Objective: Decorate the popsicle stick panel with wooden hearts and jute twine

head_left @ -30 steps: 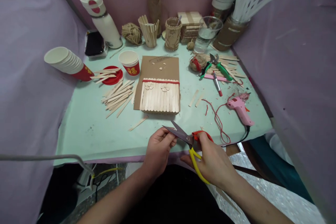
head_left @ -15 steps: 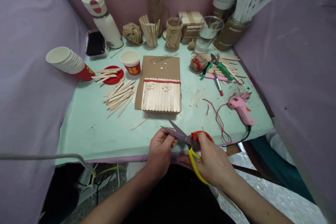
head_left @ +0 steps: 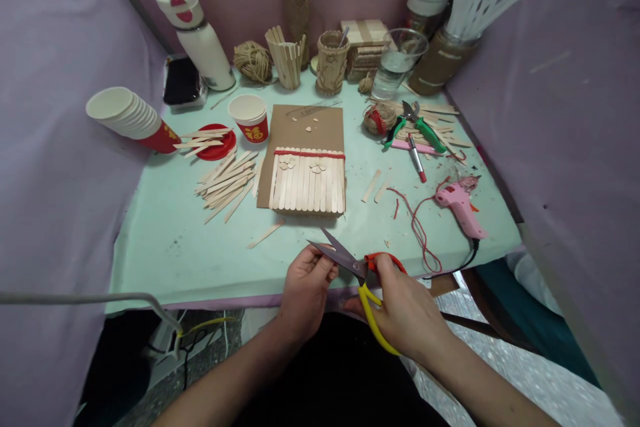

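My right hand grips a pair of scissors with one orange and one yellow handle, blades slightly apart and pointing left. My left hand is curled in a pinch right at the blade tips, holding something too small to make out. Both hands hover at the table's near edge. Just beyond them lies a brown cardboard sheet with a row of popsicle sticks glued side by side under a red string.
Loose sticks lie left of the cardboard, a pink glue gun and red string to the right. Paper cups, a white bottle, twine, pliers, a glass and jars crowd the back. Purple cloth walls both sides.
Hands and scissors have hardly moved; the view shifted slightly.
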`<state>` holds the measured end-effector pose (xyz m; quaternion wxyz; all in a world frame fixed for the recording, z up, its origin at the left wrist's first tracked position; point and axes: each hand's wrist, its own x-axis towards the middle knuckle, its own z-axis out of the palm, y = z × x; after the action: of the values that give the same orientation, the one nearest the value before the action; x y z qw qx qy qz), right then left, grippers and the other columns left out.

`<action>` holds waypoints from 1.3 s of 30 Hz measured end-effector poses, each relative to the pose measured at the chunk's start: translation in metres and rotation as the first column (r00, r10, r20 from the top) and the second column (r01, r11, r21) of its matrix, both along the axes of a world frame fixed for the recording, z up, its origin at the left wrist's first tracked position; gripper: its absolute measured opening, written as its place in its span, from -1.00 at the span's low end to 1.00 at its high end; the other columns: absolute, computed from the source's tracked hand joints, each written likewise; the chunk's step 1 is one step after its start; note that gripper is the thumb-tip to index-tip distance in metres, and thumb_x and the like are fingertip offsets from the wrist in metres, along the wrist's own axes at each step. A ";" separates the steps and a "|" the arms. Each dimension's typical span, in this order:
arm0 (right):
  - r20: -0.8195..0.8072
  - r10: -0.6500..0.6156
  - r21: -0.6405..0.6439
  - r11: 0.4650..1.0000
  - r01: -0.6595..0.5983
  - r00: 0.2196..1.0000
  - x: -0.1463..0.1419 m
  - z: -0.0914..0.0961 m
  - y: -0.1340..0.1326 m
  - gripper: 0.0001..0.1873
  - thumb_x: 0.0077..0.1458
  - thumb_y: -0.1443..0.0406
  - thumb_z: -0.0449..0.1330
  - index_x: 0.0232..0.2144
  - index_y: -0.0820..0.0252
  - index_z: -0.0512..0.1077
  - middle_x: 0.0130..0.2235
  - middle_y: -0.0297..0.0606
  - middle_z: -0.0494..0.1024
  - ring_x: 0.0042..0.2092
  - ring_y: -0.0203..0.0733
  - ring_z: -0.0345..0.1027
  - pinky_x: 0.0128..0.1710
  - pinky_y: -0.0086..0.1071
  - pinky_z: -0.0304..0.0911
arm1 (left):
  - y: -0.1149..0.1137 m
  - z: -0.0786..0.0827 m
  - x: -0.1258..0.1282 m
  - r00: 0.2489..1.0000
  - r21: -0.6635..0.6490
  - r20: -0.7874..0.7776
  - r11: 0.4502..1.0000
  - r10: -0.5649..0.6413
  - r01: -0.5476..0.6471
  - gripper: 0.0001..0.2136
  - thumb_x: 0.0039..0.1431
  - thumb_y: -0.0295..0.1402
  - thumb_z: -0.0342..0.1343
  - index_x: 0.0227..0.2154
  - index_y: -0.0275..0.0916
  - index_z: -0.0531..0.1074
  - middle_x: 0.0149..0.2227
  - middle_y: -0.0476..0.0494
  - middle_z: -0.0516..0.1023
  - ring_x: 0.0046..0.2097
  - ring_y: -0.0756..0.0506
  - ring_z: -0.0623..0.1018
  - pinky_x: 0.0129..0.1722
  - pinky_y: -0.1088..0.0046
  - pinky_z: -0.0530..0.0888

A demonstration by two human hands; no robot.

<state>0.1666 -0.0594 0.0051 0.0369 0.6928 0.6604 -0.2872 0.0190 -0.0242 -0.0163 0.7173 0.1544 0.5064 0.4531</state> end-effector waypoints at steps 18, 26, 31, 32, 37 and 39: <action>-0.143 -0.109 -0.098 0.991 0.095 0.984 0.013 0.000 0.002 -0.65 0.12 0.08 0.16 -0.22 0.08 0.09 -0.43 -0.31 0.51 -0.39 -0.02 0.47 -0.48 -0.39 0.00 | 0.002 0.002 -0.003 0.997 -0.009 0.029 0.997 -0.075 0.075 -0.75 -0.09 -0.24 0.37 -0.48 -0.29 0.46 -0.51 0.01 0.44 -0.45 0.09 0.35 -0.41 0.59 0.30; -0.152 -0.047 -0.088 0.996 0.034 0.987 0.020 0.010 0.007 -0.49 -0.06 -0.02 0.29 -0.25 0.07 0.14 -0.27 -0.24 0.50 -0.23 0.06 0.46 -0.37 -0.31 0.13 | 0.004 -0.011 -0.015 0.961 0.218 -0.174 0.944 -0.213 0.249 -0.96 0.09 -0.40 0.20 -0.39 -0.25 0.49 -0.48 0.04 0.45 -0.42 0.07 0.40 -0.36 0.56 0.36; -0.157 -0.011 -0.084 0.996 -0.002 0.988 0.024 0.009 0.005 -0.45 -0.07 -0.08 0.28 -0.25 0.07 0.14 -0.27 -0.24 0.49 -0.24 0.07 0.46 -0.37 -0.29 0.15 | 0.009 -0.010 -0.023 0.915 0.300 -0.291 0.882 -0.277 0.363 -0.97 0.10 -0.46 0.16 -0.39 -0.25 0.48 -0.43 0.01 0.49 -0.37 0.05 0.47 -0.32 0.53 0.42; -0.155 -0.004 -0.084 0.996 -0.009 0.988 0.024 0.009 0.005 -0.45 -0.07 -0.09 0.28 -0.26 0.07 0.13 -0.28 -0.24 0.49 -0.23 0.08 0.46 -0.37 -0.29 0.15 | 0.010 -0.009 -0.024 0.912 0.316 -0.297 0.873 -0.282 0.372 -0.97 0.09 -0.47 0.15 -0.39 -0.25 0.48 -0.40 0.00 0.51 -0.35 0.04 0.48 -0.30 0.52 0.43; -0.139 0.005 -0.089 0.996 -0.018 0.990 0.023 0.008 0.004 -0.43 -0.07 -0.08 0.30 -0.22 0.08 0.14 -0.26 -0.23 0.51 -0.21 0.10 0.47 -0.36 -0.28 0.16 | 0.015 -0.004 -0.028 0.879 0.359 -0.346 0.819 -0.328 0.447 -0.96 0.09 -0.47 0.13 -0.41 -0.25 0.48 -0.36 -0.04 0.54 -0.30 0.01 0.53 -0.27 0.50 0.47; -0.152 0.003 -0.102 0.995 -0.018 0.988 0.023 0.008 0.003 -0.44 -0.05 -0.04 0.31 -0.18 0.08 0.15 -0.25 -0.24 0.52 -0.21 0.09 0.47 -0.35 -0.28 0.16 | 0.016 -0.003 -0.030 0.867 0.361 -0.359 0.805 -0.346 0.471 -0.95 0.08 -0.48 0.13 -0.41 -0.25 0.48 -0.37 -0.03 0.54 -0.32 0.02 0.53 -0.30 0.51 0.48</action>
<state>0.1894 -0.0563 0.0134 0.0236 0.6626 0.6493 -0.3725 -0.0107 -0.0084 -0.0198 0.6675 0.4788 0.4405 0.3620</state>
